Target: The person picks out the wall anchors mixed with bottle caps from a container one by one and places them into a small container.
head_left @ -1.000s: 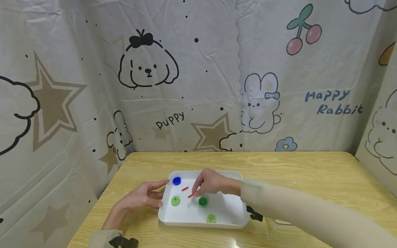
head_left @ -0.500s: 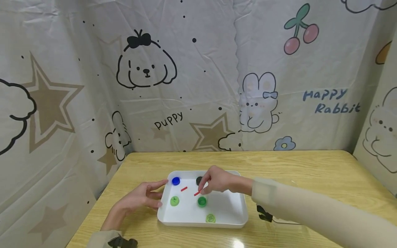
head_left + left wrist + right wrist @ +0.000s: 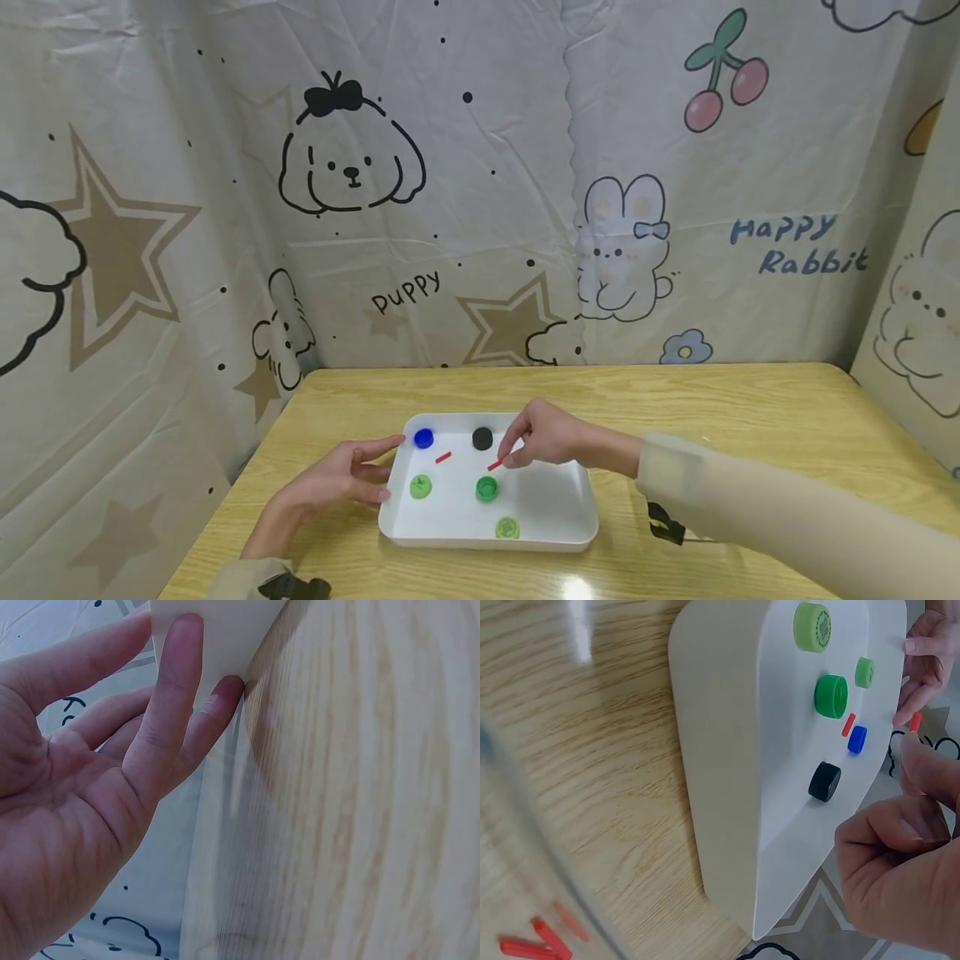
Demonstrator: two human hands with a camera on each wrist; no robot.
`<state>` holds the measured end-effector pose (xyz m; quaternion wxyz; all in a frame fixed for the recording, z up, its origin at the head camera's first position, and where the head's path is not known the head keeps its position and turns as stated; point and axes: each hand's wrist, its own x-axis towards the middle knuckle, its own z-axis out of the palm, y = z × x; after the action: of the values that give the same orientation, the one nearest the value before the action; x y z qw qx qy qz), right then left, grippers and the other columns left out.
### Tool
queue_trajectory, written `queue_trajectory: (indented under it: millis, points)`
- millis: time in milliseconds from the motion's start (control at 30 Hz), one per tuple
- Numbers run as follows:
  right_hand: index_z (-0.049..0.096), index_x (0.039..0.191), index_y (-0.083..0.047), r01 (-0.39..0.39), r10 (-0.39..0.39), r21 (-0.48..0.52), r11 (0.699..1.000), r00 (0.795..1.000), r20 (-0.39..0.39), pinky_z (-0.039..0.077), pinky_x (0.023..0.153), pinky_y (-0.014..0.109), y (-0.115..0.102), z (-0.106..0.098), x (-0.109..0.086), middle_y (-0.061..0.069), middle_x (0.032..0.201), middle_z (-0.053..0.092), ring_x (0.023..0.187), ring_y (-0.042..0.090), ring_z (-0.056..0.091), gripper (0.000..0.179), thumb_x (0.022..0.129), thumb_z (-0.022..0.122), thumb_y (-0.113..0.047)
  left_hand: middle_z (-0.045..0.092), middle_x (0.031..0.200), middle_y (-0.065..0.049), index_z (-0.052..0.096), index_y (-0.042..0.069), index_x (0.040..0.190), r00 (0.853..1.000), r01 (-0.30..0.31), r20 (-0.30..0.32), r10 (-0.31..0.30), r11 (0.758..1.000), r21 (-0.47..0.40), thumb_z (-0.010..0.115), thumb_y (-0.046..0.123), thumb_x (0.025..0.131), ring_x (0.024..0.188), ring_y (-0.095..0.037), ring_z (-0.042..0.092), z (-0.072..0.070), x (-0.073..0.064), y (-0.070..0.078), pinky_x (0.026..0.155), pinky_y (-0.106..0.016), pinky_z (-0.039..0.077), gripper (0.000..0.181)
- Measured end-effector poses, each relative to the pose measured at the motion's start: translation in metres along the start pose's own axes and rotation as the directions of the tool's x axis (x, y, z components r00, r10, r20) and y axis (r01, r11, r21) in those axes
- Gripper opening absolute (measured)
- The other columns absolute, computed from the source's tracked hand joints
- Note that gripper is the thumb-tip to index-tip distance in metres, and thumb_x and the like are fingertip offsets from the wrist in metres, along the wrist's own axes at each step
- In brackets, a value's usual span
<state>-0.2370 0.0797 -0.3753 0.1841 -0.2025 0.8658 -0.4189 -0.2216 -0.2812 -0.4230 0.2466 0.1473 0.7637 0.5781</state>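
Observation:
Above the middle of a white tray (image 3: 547,525), my right hand (image 3: 546,433) pinches a short red stick (image 3: 495,464) between thumb and fingertips. Its tip also shows in the right wrist view as a red stick end (image 3: 916,721). My left hand (image 3: 337,479) touches the tray's left wall with extended fingers; the left wrist view has the fingertips against the white wall (image 3: 225,637). Inside the tray lie a blue bottle cap (image 3: 423,438), a black cap (image 3: 482,438), a dark green cap (image 3: 487,488), two light green caps (image 3: 421,487) and another red stick (image 3: 443,457).
A clear container (image 3: 547,825) with several red sticks (image 3: 536,945) stands right of the tray, mostly behind the right sleeve in the head view. The wood-grain table (image 3: 712,400) reaches back to a printed curtain (image 3: 480,208).
My right hand has moved to the right over the tray, carrying the red stick, which uncovers the black cap. My left hand stays at the tray's left wall.

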Motion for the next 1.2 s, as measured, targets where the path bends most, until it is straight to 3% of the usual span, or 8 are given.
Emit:
queue_trajectory:
  millis: [167,533,633,733,1000,1200]
  points:
    - [0.085,0.084,-0.013,-0.004,0.004,-0.016,1.000,1.000,-0.028,0.031,0.060,0.028,0.002,-0.005,-0.007,-0.004,0.055,0.039,0.057,0.012,0.034,0.010,0.085,0.086,-0.003,0.028,0.166,-0.030,0.032,-0.003,0.162,1.000,0.004,-0.001,-0.004,1.000,-0.004,0.079,-0.001,0.089,0.141,-0.049,0.047,0.001,-0.001,0.000,0.092,-0.045,0.059,0.087]
    - [0.085,0.087,-0.013,0.016,-0.018,-0.021,1.000,0.998,-0.052,0.032,0.060,0.028,0.007,-0.019,-0.021,-0.006,0.063,0.052,0.060,0.014,0.035,0.009,0.087,0.085,-0.004,0.028,0.166,-0.029,0.033,-0.003,0.162,1.000,-0.006,-0.006,0.006,1.000,0.012,0.079,-0.001,0.088,0.141,-0.049,0.046,0.001,0.000,0.001,0.093,-0.045,0.059,0.087]
    - [0.084,0.087,-0.012,0.018,-0.019,-0.018,1.000,0.998,-0.065,0.030,0.058,0.026,0.010,-0.022,-0.026,-0.007,0.061,0.051,0.058,0.013,0.034,0.008,0.086,0.086,-0.004,0.027,0.166,-0.029,0.034,-0.004,0.162,1.000,-0.012,-0.001,0.012,1.000,0.017,0.079,-0.001,0.088,0.141,-0.049,0.046,0.000,0.000,0.000,0.094,-0.044,0.059,0.086]
    - [0.084,0.088,-0.013,-0.001,0.000,-0.009,1.000,0.997,-0.075,0.030,0.057,0.026,0.013,-0.025,-0.031,-0.005,0.056,0.036,0.055,0.013,0.030,0.008,0.086,0.086,-0.005,0.027,0.166,-0.029,0.033,-0.004,0.162,1.000,-0.014,0.004,0.014,1.000,0.013,0.079,-0.001,0.088,0.141,-0.049,0.046,0.000,0.000,-0.001,0.094,-0.045,0.059,0.087]
    - [0.084,0.092,-0.008,0.032,-0.029,0.026,0.999,0.996,-0.080,0.035,0.060,0.029,0.021,-0.032,-0.043,-0.005,0.054,0.035,0.054,0.012,0.029,0.006,0.087,0.085,-0.006,0.026,0.167,-0.030,0.033,-0.005,0.162,1.000,-0.016,0.004,0.016,1.000,0.010,0.079,-0.002,0.088,0.141,-0.049,0.047,0.001,0.000,-0.001,0.094,-0.044,0.059,0.087]
    - [0.084,0.091,-0.012,-0.009,0.015,0.055,0.998,0.994,-0.110,0.032,0.058,0.029,0.026,-0.037,-0.051,-0.005,0.056,0.033,0.054,0.012,0.028,0.006,0.087,0.085,-0.007,0.027,0.166,-0.031,0.032,-0.006,0.161,1.000,-0.023,0.016,0.023,1.000,0.010,0.078,-0.002,0.087,0.141,-0.049,0.047,0.000,-0.001,0.000,0.094,-0.044,0.059,0.087]
